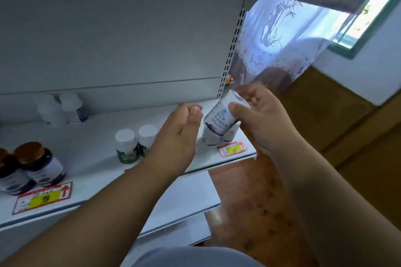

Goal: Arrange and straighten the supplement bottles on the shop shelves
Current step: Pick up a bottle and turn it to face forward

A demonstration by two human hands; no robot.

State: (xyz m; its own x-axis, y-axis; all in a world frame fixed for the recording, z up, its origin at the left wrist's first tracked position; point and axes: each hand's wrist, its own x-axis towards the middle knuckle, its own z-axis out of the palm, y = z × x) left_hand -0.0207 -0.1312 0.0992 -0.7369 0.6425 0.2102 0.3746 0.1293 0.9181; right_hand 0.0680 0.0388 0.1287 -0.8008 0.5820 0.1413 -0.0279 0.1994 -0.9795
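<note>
Shelf unit, white metal; the middle shelf (pixel 104 136) carries the stock listed below.

1. White supplement bottle (pixel 225 112), printed label, tilted with its top toward the slotted upright (pixel 233 45). Held above the shelf's right front corner by the right hand (pixel 258 115): thumb pressed on the label, remaining fingers curled round the far side. The base sits just above or on a second white bottle (pixel 213 136) standing at the corner; contact between the two cannot be told.

2. Left hand (pixel 184 128), just left of the held bottle, fingers curled loosely together, holding nothing; whether it touches the bottle cannot be told.

3. Two green-labelled bottles with white caps (pixel 135 144), upright, side by side, near the front edge, partly behind the left wrist.

4. Two dark bottles with brown caps (pixel 32 165), purple-and-white labels, at the far left front, leaning.

5. White bottles (pixel 60 108), blurred, at the back left against the rear panel.

6. Red-bordered price tags with yellow centres: one (pixel 42 197) under the dark bottles, one (pixel 232 148) at the right corner.

7. Lace curtain (pixel 280 41) and green-framed window (pixel 368 13), right of the unit; lower shelf (pixel 186 201) below.
</note>
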